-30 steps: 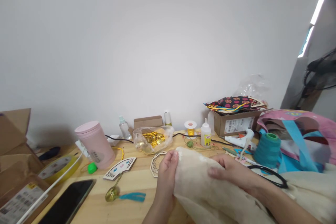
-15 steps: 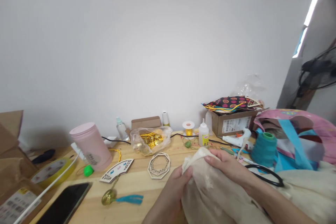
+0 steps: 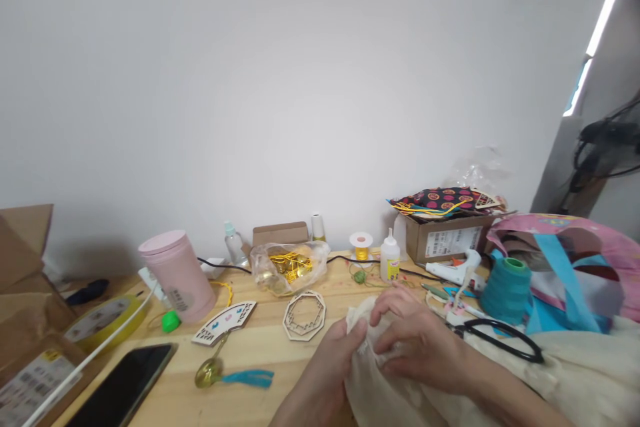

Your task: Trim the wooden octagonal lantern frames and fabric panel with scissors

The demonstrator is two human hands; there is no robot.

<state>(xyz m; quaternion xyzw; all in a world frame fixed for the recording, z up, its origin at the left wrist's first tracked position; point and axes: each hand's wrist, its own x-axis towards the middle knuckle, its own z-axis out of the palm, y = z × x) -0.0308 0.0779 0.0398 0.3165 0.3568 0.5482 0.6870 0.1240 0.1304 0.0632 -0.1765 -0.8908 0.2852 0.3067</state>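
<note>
A thin cream cloth (image 3: 367, 373) with a small white pattern hangs in front of me, bunched at its upper edge. My left hand (image 3: 335, 360) grips that edge, its thumb pressed on top. Over the cloth from the right comes my right hand (image 3: 425, 337), its fingers bent and their tips against the fabric beside the left thumb. Whether anything small is between the right fingertips is hidden. Just beyond the hands stands a white glue bottle (image 3: 390, 259). Left of them lies an octagonal wooden frame (image 3: 320, 320).
A fan-shaped piece (image 3: 225, 322), a brass bell-like piece with blue tassel (image 3: 209, 372) and a phone (image 3: 123, 387) lie leftward. A pink cup (image 3: 180, 280) stands behind. Rightward are black-handled scissors (image 3: 533, 350), a teal thread cone (image 3: 506, 290), a glue gun (image 3: 455, 272) and a cardboard box (image 3: 420, 240).
My right hand has shifted over the cloth, its fingers now bent and spread apart near the left thumb. The left hand keeps its grip. The view has moved slightly.
</note>
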